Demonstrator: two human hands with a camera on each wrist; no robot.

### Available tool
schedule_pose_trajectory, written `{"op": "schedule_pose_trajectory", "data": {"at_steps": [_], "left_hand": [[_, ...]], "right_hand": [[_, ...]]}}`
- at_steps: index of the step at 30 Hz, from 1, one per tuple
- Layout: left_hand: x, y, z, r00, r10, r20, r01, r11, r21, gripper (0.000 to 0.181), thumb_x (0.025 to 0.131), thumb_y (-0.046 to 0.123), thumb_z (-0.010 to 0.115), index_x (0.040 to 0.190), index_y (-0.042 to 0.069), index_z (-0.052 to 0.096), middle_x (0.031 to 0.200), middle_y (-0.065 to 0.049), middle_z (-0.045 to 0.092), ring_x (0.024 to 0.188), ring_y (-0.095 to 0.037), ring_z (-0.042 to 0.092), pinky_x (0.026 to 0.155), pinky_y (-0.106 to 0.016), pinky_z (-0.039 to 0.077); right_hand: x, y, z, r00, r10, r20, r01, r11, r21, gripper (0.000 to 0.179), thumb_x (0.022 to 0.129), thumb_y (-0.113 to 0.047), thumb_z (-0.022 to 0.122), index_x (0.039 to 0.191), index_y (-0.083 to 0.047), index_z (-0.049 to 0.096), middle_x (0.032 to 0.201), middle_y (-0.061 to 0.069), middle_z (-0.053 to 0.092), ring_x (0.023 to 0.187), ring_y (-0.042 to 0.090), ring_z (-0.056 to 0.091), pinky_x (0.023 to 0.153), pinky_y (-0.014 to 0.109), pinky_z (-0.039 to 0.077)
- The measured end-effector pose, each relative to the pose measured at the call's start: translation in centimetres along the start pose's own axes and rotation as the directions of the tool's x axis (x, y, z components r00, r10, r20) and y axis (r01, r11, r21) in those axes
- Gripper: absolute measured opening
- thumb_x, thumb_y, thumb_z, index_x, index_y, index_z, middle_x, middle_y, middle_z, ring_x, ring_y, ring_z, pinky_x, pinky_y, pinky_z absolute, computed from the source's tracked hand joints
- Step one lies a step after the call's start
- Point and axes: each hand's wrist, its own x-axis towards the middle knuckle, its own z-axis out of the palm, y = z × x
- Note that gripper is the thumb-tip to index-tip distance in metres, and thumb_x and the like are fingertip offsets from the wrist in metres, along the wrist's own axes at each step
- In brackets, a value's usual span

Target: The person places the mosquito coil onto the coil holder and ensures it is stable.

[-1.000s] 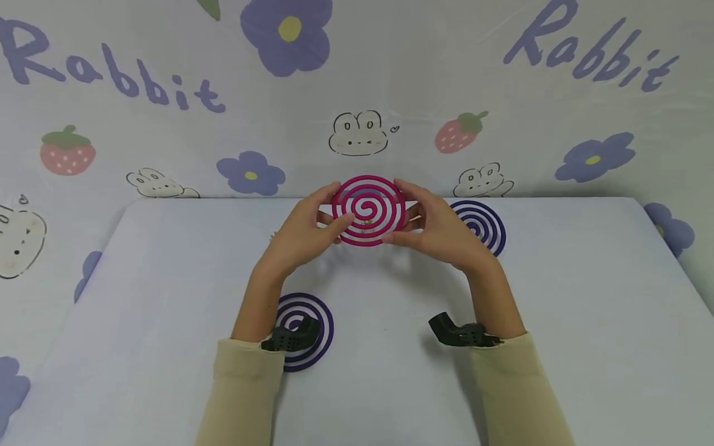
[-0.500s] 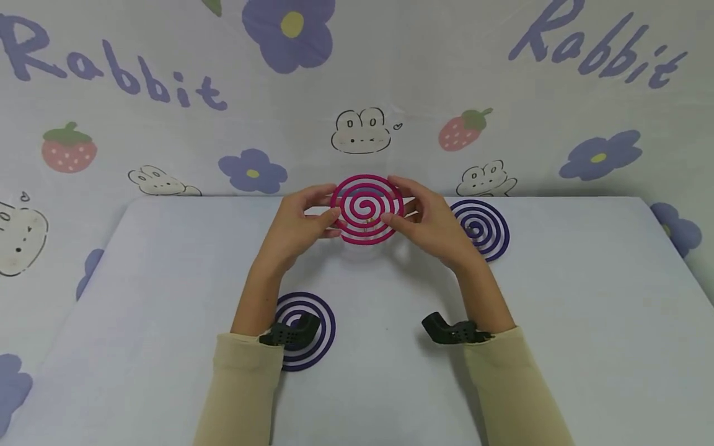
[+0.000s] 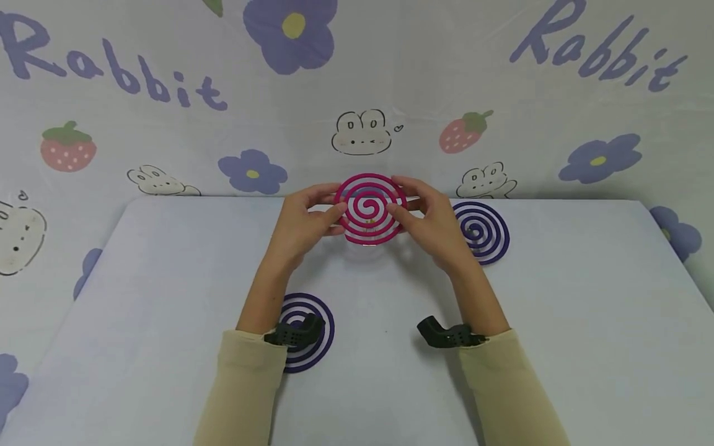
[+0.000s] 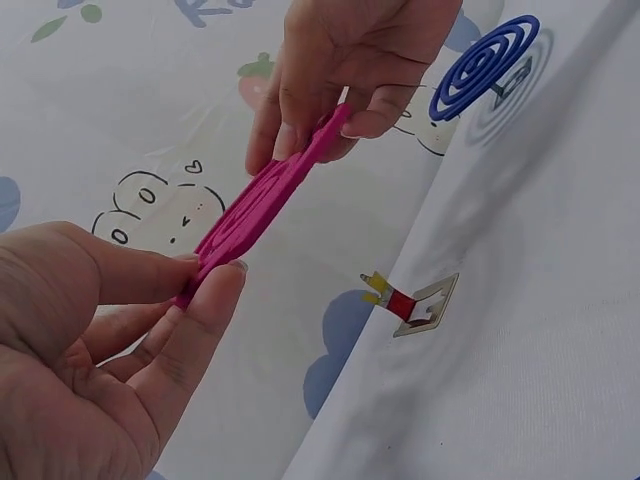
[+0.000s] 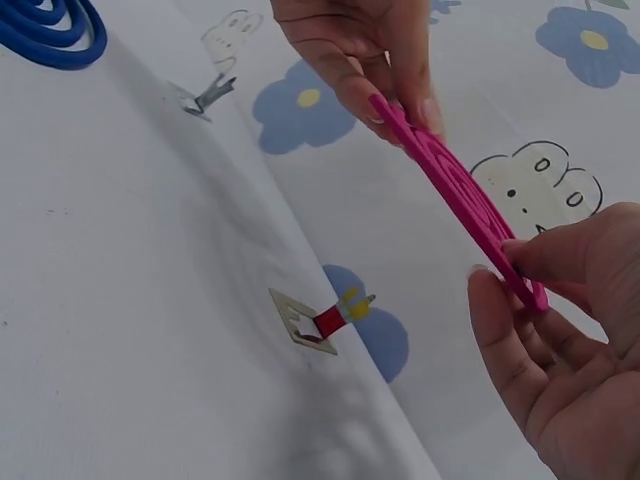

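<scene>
Pink spiral (image 4: pixel 262 208); two dark-blue spirals (image 3: pixel 475 231); beige sleeves (image 3: pixel 515 387); white table (image 3: pixel 385 390); backdrop (image 3: pixel 413 74) purple-flowered.

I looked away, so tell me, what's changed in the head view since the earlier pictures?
The right hand moved its thumb up from the lower edge of the pink coil to its right side, and the left hand drew its thumb back toward the left edge. Nothing was let go or newly grasped; the far blue coil and the near blue coil stayed put.
</scene>
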Motion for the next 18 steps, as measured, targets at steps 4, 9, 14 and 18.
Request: {"op": "schedule_pose_trajectory", "data": {"at_steps": [4, 9, 14, 18], "left_hand": [[0.02, -0.03, 0.14, 1.000, 0.000, 0.001, 0.000, 1.000, -0.002, 0.044, 0.101, 0.017, 0.073, 0.143, 0.010, 0.064, 0.124, -0.015, 0.067, 0.098, -0.024, 0.077, 0.077, -0.027, 0.065], [0.16, -0.05, 0.54, 1.000, -0.017, 0.000, 0.017, 1.000, 0.007, 0.045, 0.100, 0.019, 0.075, 0.143, 0.013, 0.063, 0.125, -0.014, 0.067, 0.109, -0.027, 0.077, 0.083, -0.035, 0.067], [0.41, -0.15, 0.79, 0.999, -0.037, 0.010, 0.037, 0.999, -0.026, 0.048, 0.099, 0.020, 0.076, 0.144, 0.014, 0.061, 0.127, -0.013, 0.068, 0.111, -0.028, 0.076, 0.084, -0.038, 0.067], [0.55, -0.32, 0.78, 1.000, -0.027, 0.003, 0.028, 0.999, -0.046, 0.047, 0.099, 0.018, 0.076, 0.144, 0.013, 0.061, 0.125, -0.015, 0.069, 0.108, -0.029, 0.077, 0.081, -0.036, 0.067]], "right_hand": [[0.11, 0.01, 0.16, 1.000, 0.016, -0.012, -0.015, 0.999, 0.051, 0.052, 0.100, -0.020, 0.073, 0.150, -0.017, 0.059, 0.134, 0.013, 0.066, 0.109, 0.024, 0.067, 0.074, 0.021, 0.063], [0.25, -0.01, 0.13, 0.998, 0.056, -0.028, -0.053, 0.992, 0.111, 0.051, 0.101, -0.020, 0.073, 0.149, -0.017, 0.059, 0.132, 0.015, 0.067, 0.104, 0.026, 0.070, 0.075, 0.021, 0.063], [0.39, 0.10, 0.11, 0.993, 0.106, -0.046, -0.099, 0.986, 0.136, 0.050, 0.100, -0.023, 0.074, 0.149, -0.019, 0.060, 0.131, 0.014, 0.067, 0.109, 0.036, 0.071, 0.077, 0.021, 0.063], [0.45, 0.21, 0.27, 0.993, 0.113, -0.036, -0.107, 0.985, 0.139, 0.051, 0.100, -0.024, 0.074, 0.149, -0.019, 0.060, 0.130, 0.014, 0.068, 0.106, 0.031, 0.073, 0.078, 0.021, 0.064]]}}
